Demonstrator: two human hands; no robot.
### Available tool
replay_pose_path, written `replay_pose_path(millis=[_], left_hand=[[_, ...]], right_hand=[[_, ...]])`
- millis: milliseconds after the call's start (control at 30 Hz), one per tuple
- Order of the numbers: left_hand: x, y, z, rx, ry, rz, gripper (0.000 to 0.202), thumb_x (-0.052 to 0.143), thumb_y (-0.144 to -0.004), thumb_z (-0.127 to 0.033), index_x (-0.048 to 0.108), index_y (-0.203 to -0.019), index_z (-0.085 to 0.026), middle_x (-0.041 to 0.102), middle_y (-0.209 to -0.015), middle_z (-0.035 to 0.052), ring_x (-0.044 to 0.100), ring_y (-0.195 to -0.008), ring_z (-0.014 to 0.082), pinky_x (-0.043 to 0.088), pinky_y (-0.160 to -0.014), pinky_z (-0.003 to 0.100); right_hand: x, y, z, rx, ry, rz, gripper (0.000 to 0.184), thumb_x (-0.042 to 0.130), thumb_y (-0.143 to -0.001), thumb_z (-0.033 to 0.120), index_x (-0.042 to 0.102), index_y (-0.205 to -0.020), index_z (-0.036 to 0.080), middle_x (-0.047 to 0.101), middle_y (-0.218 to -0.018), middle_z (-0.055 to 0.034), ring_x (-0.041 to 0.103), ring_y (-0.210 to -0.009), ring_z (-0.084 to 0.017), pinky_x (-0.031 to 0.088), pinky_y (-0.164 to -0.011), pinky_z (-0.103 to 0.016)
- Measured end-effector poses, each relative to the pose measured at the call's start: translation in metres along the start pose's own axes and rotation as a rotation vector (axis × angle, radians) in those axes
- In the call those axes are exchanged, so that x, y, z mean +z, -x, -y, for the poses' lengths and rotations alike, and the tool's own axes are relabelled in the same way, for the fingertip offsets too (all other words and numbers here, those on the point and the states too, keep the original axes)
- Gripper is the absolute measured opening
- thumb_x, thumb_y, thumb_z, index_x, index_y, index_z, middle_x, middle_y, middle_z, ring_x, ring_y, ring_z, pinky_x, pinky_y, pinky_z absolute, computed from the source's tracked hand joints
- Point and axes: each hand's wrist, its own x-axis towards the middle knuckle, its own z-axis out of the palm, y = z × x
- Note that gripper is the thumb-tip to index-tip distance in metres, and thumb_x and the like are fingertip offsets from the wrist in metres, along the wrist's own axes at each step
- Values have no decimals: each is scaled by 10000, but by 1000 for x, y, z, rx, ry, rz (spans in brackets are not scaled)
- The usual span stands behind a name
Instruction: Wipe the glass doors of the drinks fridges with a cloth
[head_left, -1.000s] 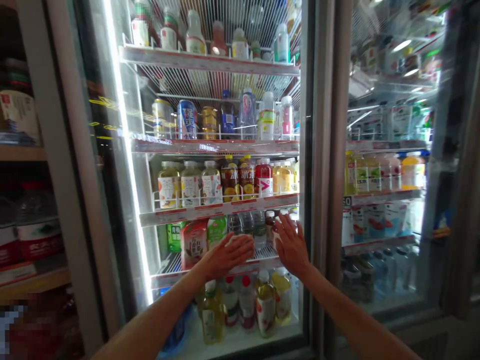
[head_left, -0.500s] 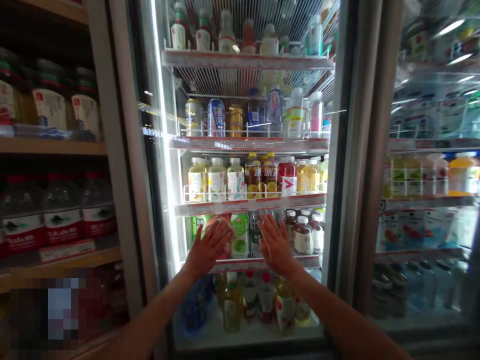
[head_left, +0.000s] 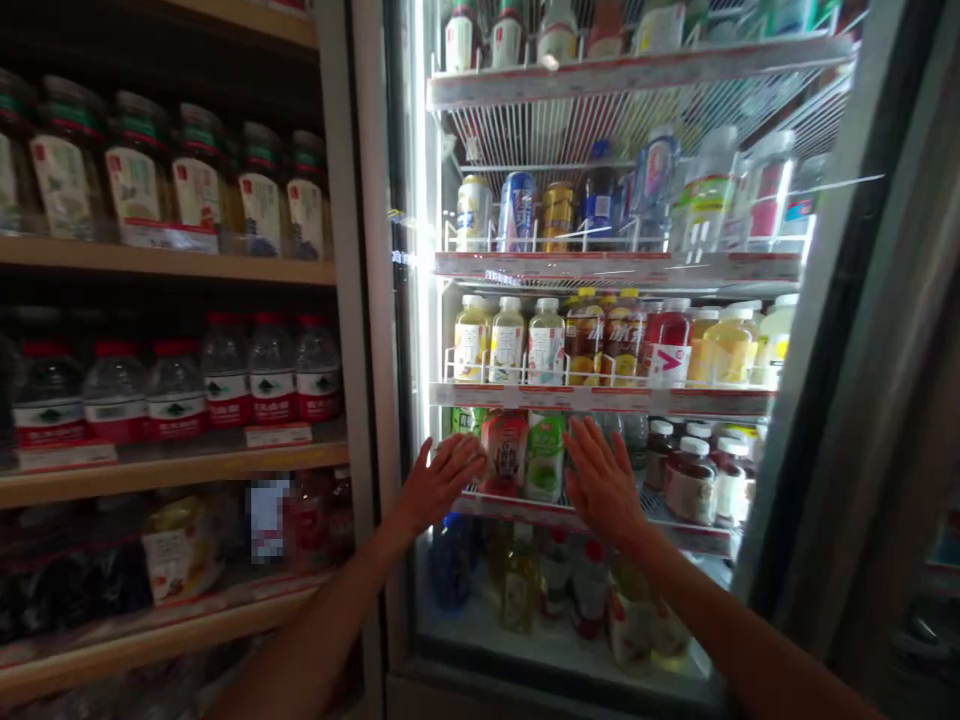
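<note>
My left hand [head_left: 442,482] reaches forward with fingers stretched out, in front of the lower part of a lit drinks fridge. Beside its fingertips are a red drink pack [head_left: 505,452] and a green drink bottle [head_left: 466,420]. A pale patch by those fingertips is too blurred to make out. My right hand [head_left: 606,482] is held flat with fingers extended, partly covering a green-and-white drink pack [head_left: 545,458] and clear bottles. Reflections show a glass door [head_left: 652,235] over the shelves. Whether either palm touches the glass I cannot tell.
Tea bottles [head_left: 508,345] and cans [head_left: 517,212] line the upper fridge shelves. More bottles [head_left: 519,585] stand at the bottom. On the left, wooden shelves [head_left: 180,262] carry red-capped water bottles [head_left: 176,395]. A metal door frame [head_left: 367,300] separates them from the fridge.
The view has swung left, so the fridge sits farther right and more of the wooden shelves shows. Both hands have shifted slightly left across the fridge front, still stretched out.
</note>
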Motion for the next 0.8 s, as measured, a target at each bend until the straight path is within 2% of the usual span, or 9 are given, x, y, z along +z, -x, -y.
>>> replay_pose_path(millis=[100,133,200,267,300,467,633,767,800], left_hand=[[-1,6,4,-288,-97,-60,382,445,-870,-178,485,-1250,-201,465,-1356,107,182,-1382,224,146,-1111,491],[-1,9,3,-319,-102,-64,385,449,-868,-181,482,-1252,-179,452,-1363,125,162,-1386,234,144,-1111,494],[-4,16,1,-187,-57,-27,387,452,-867,-193,483,-1252,-210,448,-1373,91,169,-1385,216,137,-1121,469],[-7,20,2,18,-2,15,381,433,-877,-192,487,-1235,-309,469,-1363,-3,225,-1368,158,133,-1133,422],[-8,20,4,58,7,20,386,422,-882,-185,485,-1231,-338,471,-1361,-28,245,-1360,142,132,-1135,413],[-4,0,6,-226,-53,-69,417,442,-865,-164,458,-1281,-181,386,-1411,127,125,-1392,248,98,-1118,512],[0,-25,-16,65,79,26,443,473,-848,-176,469,-1274,-294,452,-1377,30,158,-1387,201,89,-1135,474],[-1,-40,-32,-154,35,-4,446,455,-858,-179,452,-1300,-234,385,-1418,86,108,-1395,233,98,-1122,511],[0,-43,-38,-158,41,-18,446,452,-858,-181,452,-1302,-230,366,-1429,84,96,-1396,238,101,-1122,509]], right_hand=[[-1,-2,-1,-10,-11,-24,679,416,-855,144,109,-1459,191,333,-1456,-93,200,-1385,-211,165,-1123,-493],[-1,-2,-1,-13,-12,-28,683,420,-854,142,107,-1459,194,331,-1457,-92,203,-1384,-211,166,-1123,-492],[-1,-2,-2,-20,-9,-26,682,420,-853,143,111,-1459,197,331,-1458,-91,210,-1382,-212,168,-1123,-491],[-2,-3,-4,-27,0,-20,678,417,-851,145,118,-1458,193,336,-1455,-95,210,-1381,-215,170,-1121,-494],[-2,-3,-4,-27,7,-19,676,416,-852,147,119,-1457,190,336,-1454,-100,208,-1382,-216,170,-1120,-497],[-8,-7,-7,7,35,-36,670,401,-858,148,106,-1458,192,321,-1460,-112,219,-1379,-221,185,-1113,-498],[-15,-4,-16,38,42,-16,672,398,-857,142,104,-1459,197,328,-1459,-100,224,-1378,-216,182,-1116,-491],[-21,6,-28,78,56,-16,676,412,-851,151,119,-1458,200,307,-1470,-95,223,-1378,-225,177,-1116,-501],[-23,9,-31,80,61,-11,675,412,-849,148,125,-1457,199,308,-1470,-93,225,-1377,-226,175,-1117,-502]])
